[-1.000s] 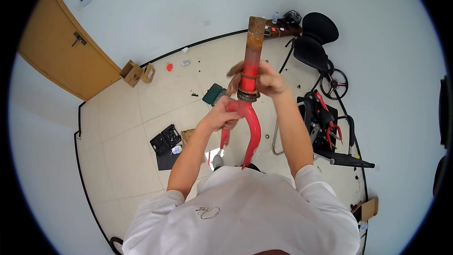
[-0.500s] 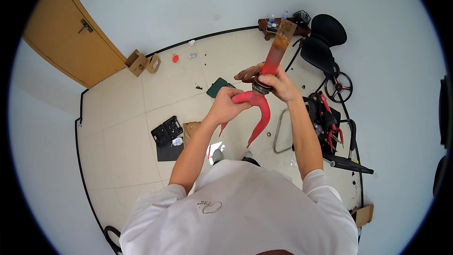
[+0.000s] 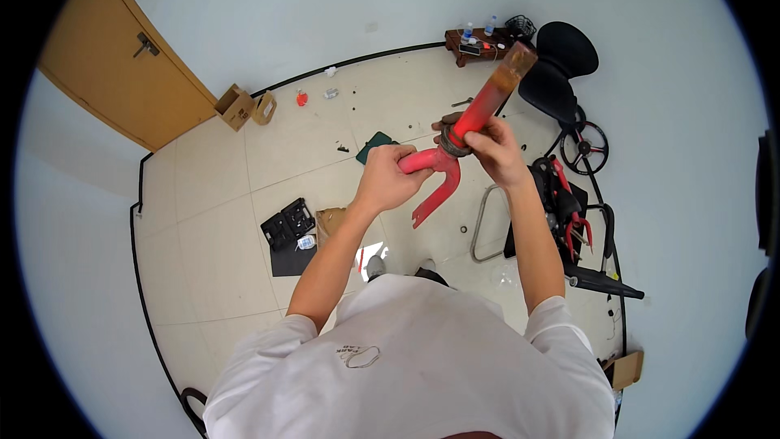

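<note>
I hold a red bicycle fork [image 3: 483,107] up in front of me, its long tube tilted to the upper right and rusty brown at the far end. My left hand [image 3: 387,179] is closed around one fork leg, hiding most of it; the other leg curves down toward me. A dark, dirty bearing ring [image 3: 452,143] sits around the base of the tube. At that ring my right hand [image 3: 498,153] is closed, thumb on the near side and smudged fingertips showing behind.
On the floor lie an open black tool case [image 3: 288,225], a green case [image 3: 374,148] and scattered small parts. To the right are a black chair [image 3: 546,91], a wheel [image 3: 585,149] and a pile of red and black parts [image 3: 559,207]. Cardboard boxes [image 3: 234,108] stand near the door.
The fork has tilted further to the right, its rusty end swinging right and slightly down. Its free leg has swung up. My right hand has shifted slightly with the tube.
</note>
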Motion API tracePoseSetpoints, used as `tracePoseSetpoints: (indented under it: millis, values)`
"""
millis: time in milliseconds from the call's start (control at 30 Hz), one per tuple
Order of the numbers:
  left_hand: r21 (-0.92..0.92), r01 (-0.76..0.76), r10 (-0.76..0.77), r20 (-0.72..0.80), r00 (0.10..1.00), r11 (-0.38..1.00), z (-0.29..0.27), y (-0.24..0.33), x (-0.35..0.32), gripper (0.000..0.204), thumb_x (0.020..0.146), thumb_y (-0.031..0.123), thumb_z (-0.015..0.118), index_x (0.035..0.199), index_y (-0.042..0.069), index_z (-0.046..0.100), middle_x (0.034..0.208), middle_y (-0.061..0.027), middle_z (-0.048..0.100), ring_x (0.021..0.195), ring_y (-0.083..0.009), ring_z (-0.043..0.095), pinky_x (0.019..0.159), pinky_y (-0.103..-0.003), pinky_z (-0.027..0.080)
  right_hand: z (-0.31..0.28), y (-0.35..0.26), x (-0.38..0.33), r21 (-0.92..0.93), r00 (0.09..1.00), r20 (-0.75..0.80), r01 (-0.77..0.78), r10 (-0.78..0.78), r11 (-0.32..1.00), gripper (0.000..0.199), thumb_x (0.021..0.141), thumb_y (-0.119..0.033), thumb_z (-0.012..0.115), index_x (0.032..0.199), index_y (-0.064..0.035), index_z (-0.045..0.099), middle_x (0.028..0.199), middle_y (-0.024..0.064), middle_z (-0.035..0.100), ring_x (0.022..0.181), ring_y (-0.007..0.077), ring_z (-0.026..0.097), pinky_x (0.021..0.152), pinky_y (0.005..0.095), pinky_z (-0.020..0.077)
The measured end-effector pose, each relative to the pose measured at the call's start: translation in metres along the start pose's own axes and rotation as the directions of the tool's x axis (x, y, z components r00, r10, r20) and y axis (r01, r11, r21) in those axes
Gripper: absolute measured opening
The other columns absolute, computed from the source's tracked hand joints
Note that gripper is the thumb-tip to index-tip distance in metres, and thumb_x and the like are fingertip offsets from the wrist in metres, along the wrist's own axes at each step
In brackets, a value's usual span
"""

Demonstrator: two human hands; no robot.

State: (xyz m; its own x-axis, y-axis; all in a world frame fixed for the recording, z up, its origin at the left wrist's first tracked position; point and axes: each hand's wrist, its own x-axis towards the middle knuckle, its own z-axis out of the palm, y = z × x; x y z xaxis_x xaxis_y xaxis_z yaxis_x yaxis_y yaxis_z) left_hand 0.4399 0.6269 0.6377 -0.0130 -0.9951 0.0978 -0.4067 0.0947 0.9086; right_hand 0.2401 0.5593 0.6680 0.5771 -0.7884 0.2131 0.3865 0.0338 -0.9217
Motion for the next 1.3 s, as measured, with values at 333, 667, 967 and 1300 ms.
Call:
tracePoseSetpoints:
  millis: [333,667,967,1300]
  values:
    - [0.044,0.042,-0.039,-0.069,0.997,0.998,0.01,0.007,0.002,0.017,0.075,0.012,0.076,0.077,-0.002,0.068,0.055,-0.0054,0.053,0.054,-0.01,0.045,0.053,-0.029,0.041,-0.007,0.011,-0.002,-0.165,0.988,-0.142,-0.084,0.06,0.983,0.042,0.085,-0.016,0.068,0.119,0.0041,0.055,0.111,0.0178,0.065,0.099,0.0252,0.066,0.087,0.0402,0.0568]
    - [0.03,0.062,-0.059,-0.088,0.994,0.998,0.01,0.011,0.005,0.017,0.076,0.013,0.076,0.078,-0.003,0.068,0.058,-0.0094,0.057,0.053,-0.0129,0.048,0.055,-0.03,0.044,-0.006,0.008,0.005,-0.2,0.973,-0.231,-0.069,0.021,0.977,0.038,0.087,-0.019,0.069,0.116,0.0016,0.056,0.105,0.0105,0.064,0.093,0.0213,0.067,0.082,0.0379,0.0571]
    - [0.087,0.075,-0.067,-0.091,0.994,0.993,0.021,0.006,0.007,0.021,0.077,0.017,0.077,0.079,-0.003,0.069,0.059,-0.0106,0.06,0.053,-0.0131,0.049,0.055,-0.031,0.045,0.02,0.043,0.004,0.119,0.909,-0.417,0.072,-0.016,0.99,0.028,0.086,-0.013,0.055,0.11,0.0019,0.05,0.099,0.0144,0.063,0.084,0.0246,0.067,0.074,0.0362,0.056]
    - [-0.059,0.133,-0.136,-0.047,0.99,0.989,0.009,-0.004,0.013,0.028,0.08,0.022,0.076,0.085,-0.005,0.07,0.065,-0.0054,0.061,0.057,-0.0116,0.053,0.057,-0.03,0.045,0.013,0.048,0.014,-0.054,0.887,-0.46,-0.077,0.044,0.996,0.035,0.092,-0.027,0.062,0.11,0.0023,0.066,0.098,0.0083,0.069,0.091,0.0148,0.065,0.074,0.0296,0.0546]
